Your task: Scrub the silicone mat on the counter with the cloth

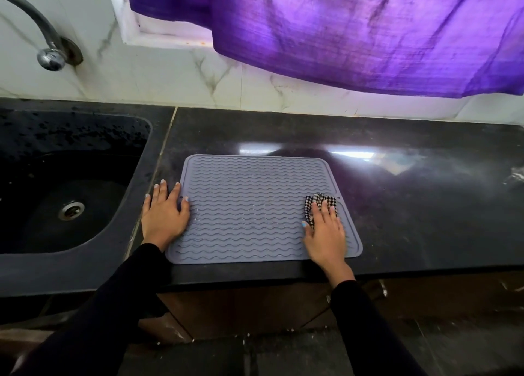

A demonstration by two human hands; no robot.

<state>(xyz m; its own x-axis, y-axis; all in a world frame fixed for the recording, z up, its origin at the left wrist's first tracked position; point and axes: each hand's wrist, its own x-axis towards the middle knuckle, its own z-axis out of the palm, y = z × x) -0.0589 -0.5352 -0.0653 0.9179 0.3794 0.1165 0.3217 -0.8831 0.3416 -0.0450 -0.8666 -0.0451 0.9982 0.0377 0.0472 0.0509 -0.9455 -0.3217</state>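
Observation:
A grey silicone mat (pixel 249 205) with wavy ridges lies flat on the black counter (pixel 411 205), close to its front edge. My left hand (pixel 164 214) rests flat, fingers spread, across the mat's left edge, partly on the counter. My right hand (pixel 326 231) presses a small black-and-white checked cloth (pixel 317 202) onto the mat near its right edge. The fingers lie fairly straight over the cloth, and part of it is hidden beneath them.
A black sink (pixel 71 194) with a metal drain is set into the counter at left, under a curved tap (pixel 42 35). A purple curtain (pixel 354 29) hangs over the marble-tiled back wall. Cabinet fronts and floor show below the counter edge.

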